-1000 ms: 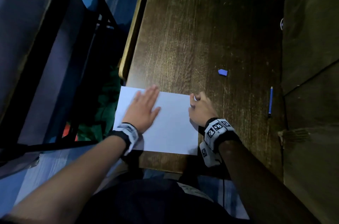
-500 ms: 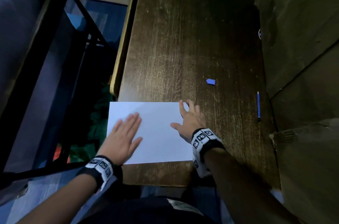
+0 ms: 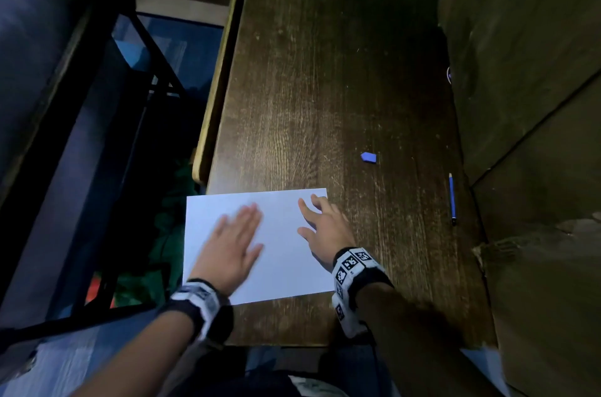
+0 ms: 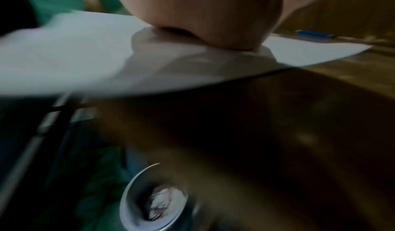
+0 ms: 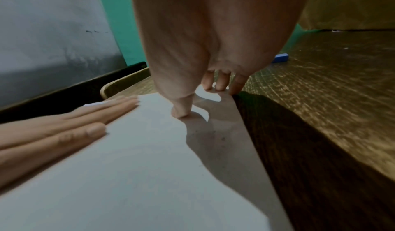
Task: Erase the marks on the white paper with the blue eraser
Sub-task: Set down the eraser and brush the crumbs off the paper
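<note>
the white paper lies at the near edge of the dark wooden counter, its left side hanging past the counter's edge. the left hand lies flat on the paper's left half, grip released, fingers straight. the right hand rests on the paper's right edge, fingers spread with the tips touching the sheet, grip released, holding nothing. the blue eraser sits on bare wood beyond the paper's far right corner, apart from both hands. a blue pencil lies farther right of the paper.
</note>
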`<state>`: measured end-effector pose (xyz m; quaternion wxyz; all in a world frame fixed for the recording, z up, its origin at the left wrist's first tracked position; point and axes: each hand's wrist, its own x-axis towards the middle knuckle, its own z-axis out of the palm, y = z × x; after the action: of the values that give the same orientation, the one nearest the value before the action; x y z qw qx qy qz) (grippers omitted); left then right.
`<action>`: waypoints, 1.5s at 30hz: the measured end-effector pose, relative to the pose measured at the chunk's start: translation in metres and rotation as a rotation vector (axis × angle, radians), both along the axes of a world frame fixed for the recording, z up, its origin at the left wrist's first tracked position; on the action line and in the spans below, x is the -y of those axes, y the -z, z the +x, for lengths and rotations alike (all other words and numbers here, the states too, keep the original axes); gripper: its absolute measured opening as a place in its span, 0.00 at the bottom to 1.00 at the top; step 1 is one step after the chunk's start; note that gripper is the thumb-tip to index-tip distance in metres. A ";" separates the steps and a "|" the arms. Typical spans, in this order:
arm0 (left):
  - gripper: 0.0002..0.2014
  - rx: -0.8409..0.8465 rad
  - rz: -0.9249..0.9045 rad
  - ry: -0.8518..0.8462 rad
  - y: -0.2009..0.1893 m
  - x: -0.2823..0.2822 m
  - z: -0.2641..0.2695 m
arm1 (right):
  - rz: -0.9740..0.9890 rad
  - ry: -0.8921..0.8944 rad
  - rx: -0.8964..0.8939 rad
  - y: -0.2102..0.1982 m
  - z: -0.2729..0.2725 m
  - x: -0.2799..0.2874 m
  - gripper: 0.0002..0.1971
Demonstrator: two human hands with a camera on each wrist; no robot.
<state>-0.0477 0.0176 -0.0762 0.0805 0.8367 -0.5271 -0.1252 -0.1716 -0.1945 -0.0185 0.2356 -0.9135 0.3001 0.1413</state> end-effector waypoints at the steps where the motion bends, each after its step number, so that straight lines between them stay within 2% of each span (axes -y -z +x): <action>1: 0.33 0.008 0.011 -0.100 -0.001 -0.013 0.018 | -0.001 0.003 -0.010 -0.001 -0.001 -0.002 0.29; 4: 0.34 0.070 0.070 -0.389 -0.015 -0.038 0.059 | -0.005 0.001 -0.022 -0.003 -0.002 -0.003 0.28; 6: 0.34 0.099 0.070 -0.450 -0.027 -0.027 0.058 | -0.011 0.003 -0.022 -0.004 -0.001 -0.002 0.27; 8: 0.32 0.070 0.039 -0.319 -0.030 0.006 0.037 | -0.013 0.001 -0.028 -0.005 0.001 -0.002 0.28; 10: 0.32 0.008 -0.022 -0.085 -0.027 0.042 0.003 | -0.014 0.001 -0.025 -0.004 0.001 -0.002 0.28; 12: 0.33 -0.007 0.022 0.100 -0.018 0.062 -0.024 | -0.003 0.012 -0.010 -0.002 0.000 -0.002 0.28; 14: 0.33 0.012 0.053 0.134 -0.010 0.058 -0.022 | 0.018 0.013 -0.011 -0.002 -0.001 0.000 0.28; 16: 0.33 -0.016 0.038 0.039 -0.006 0.038 0.000 | 0.043 0.010 -0.026 -0.002 -0.001 0.002 0.29; 18: 0.33 -0.044 0.053 -0.143 -0.006 0.006 0.033 | 0.047 0.001 -0.043 -0.003 0.000 0.003 0.29; 20: 0.34 -0.005 0.085 -0.316 -0.007 -0.032 0.064 | 0.040 -0.002 -0.046 -0.002 0.000 0.003 0.29; 22: 0.35 0.038 0.089 -0.409 -0.015 -0.055 0.078 | 0.040 0.003 -0.051 -0.002 -0.001 0.001 0.29; 24: 0.34 0.073 0.085 -0.347 -0.019 -0.050 0.071 | 0.033 0.003 -0.050 -0.002 -0.001 0.000 0.29; 26: 0.33 0.055 0.048 -0.170 -0.023 -0.019 0.047 | 0.023 -0.001 -0.050 -0.004 -0.001 -0.001 0.29; 30: 0.33 -0.021 -0.033 0.135 -0.015 0.047 -0.038 | 0.032 0.017 -0.026 -0.006 -0.001 -0.004 0.30; 32: 0.34 -0.044 0.000 0.185 -0.008 0.050 -0.059 | 0.021 0.019 -0.028 -0.006 -0.002 -0.005 0.31; 34: 0.34 -0.004 0.004 0.199 -0.001 0.030 -0.046 | 0.003 0.005 -0.029 -0.005 -0.003 -0.005 0.31; 37: 0.33 -0.028 0.039 0.061 0.000 -0.014 0.010 | 0.007 0.003 -0.041 -0.004 -0.002 -0.006 0.31; 41: 0.34 0.081 0.096 -0.335 -0.016 -0.057 0.072 | -0.001 0.008 -0.047 -0.006 -0.003 -0.008 0.31; 43: 0.34 0.112 0.101 -0.354 -0.023 -0.045 0.072 | -0.012 0.006 -0.047 -0.006 -0.002 -0.008 0.30; 45: 0.34 0.088 0.080 -0.219 -0.024 -0.012 0.051 | -0.018 0.000 -0.047 -0.007 -0.001 -0.009 0.30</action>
<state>0.0032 0.0297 -0.0518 0.0370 0.8964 -0.4302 -0.0999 -0.1730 -0.1851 -0.0117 0.2204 -0.9120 0.3067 0.1600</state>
